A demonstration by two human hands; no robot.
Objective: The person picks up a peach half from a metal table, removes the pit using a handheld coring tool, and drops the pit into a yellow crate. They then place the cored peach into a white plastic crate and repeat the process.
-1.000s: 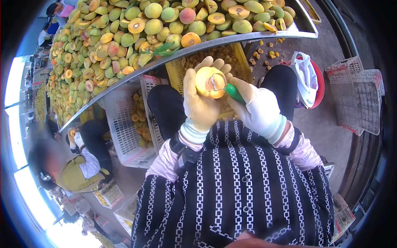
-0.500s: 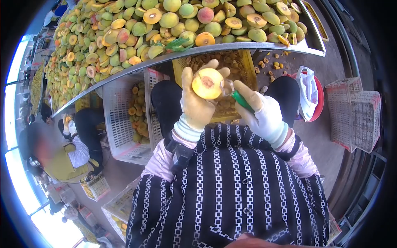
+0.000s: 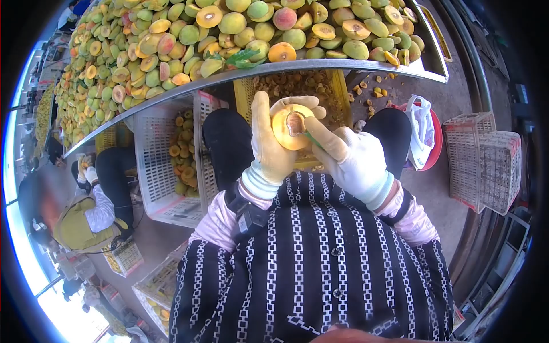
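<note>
My gloved left hand point(image 3: 271, 143) holds a halved peach point(image 3: 284, 129), its cut face turned up toward me with the brown centre showing. In my gloved right hand point(image 3: 350, 157) is a small tool with a green handle point(image 3: 314, 140), mostly covered by my fingers. The tool's metal loop point(image 3: 298, 124) rests against the centre of the cut face. Both hands are above a yellow crate point(image 3: 341, 97) between my knees, which contains brown pieces.
A metal-edged table point(image 3: 251, 72) heaped with halved peaches point(image 3: 233, 23) spans the top. White crates point(image 3: 150, 166) stand left, stacked crates point(image 3: 483, 163) right. A red bucket point(image 3: 438, 143) bears a white bag point(image 3: 420, 134). Another person point(image 3: 86, 223) sits at left.
My right hand has moved left and the tool's loop has gone from beside the peach half onto its centre. The green handle is now mostly hidden by my fingers.
</note>
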